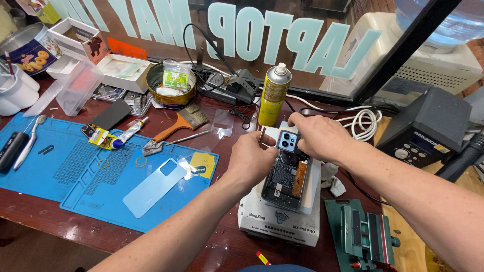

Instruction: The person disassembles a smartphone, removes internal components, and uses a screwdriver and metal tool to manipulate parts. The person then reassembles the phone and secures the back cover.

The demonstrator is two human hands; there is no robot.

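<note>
The left hand is curled shut on a thin metal tool, whose tip is held at the top left edge of the opened phone. The right hand is pinched together at the camera block (top end of the phone, back cover off, battery & boards exposed). The phone is laid flat on a white heating platform at the table's front. A yellow spray can is stood just behind. To the left, a pale blue back cover is laid on the blue work mat, w/ a brush beyond it.
</note>
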